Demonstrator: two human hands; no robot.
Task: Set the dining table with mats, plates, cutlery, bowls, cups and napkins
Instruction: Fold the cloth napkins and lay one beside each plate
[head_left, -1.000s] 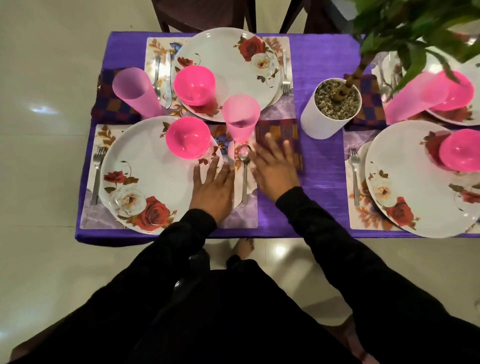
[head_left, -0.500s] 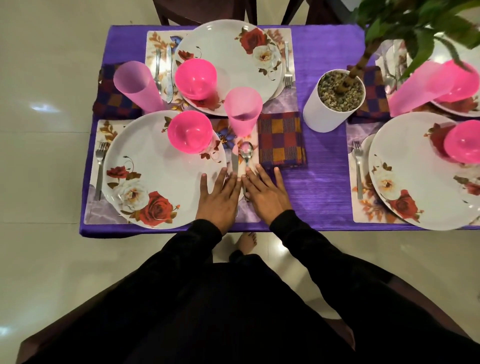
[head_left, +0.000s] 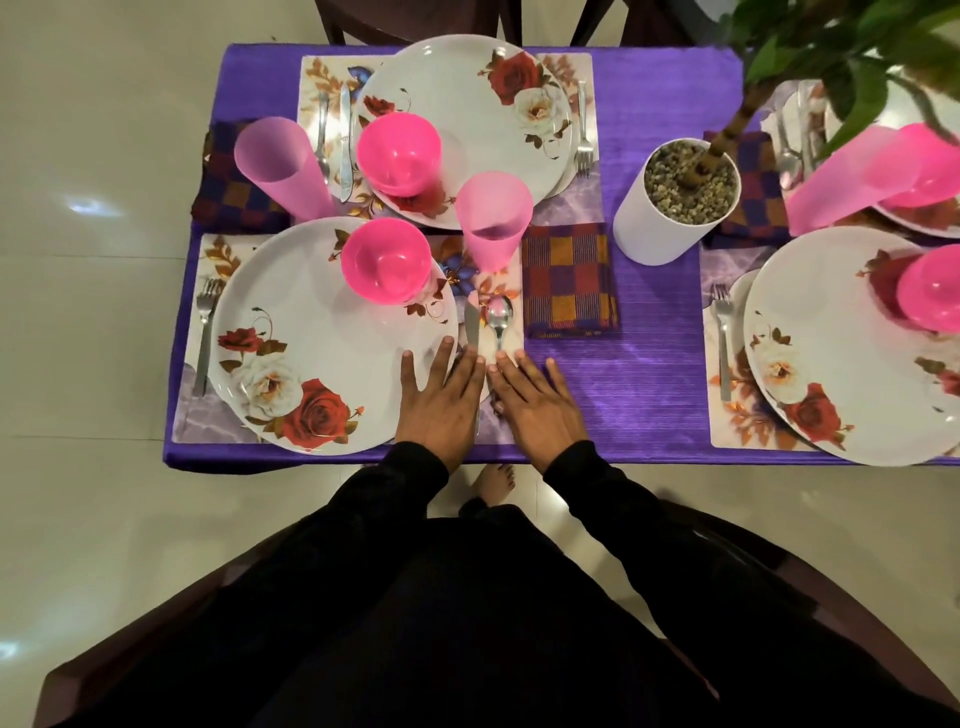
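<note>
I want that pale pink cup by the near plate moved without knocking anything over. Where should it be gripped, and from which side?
Grip the pale pink cup around its upper wall, just below the rim, coming from its right above the checked napkin. It stands upright and widens upward, so fingers should hold there; the pink bowl crowds its left, and the knife and spoon lie in front.

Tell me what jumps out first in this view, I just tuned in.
The bright pink bowl on the near floral plate stands out against the purple tablecloth. Both hands, left hand and right hand, lie flat side by side over the knife and spoon handles, beside the checked napkin.
</note>
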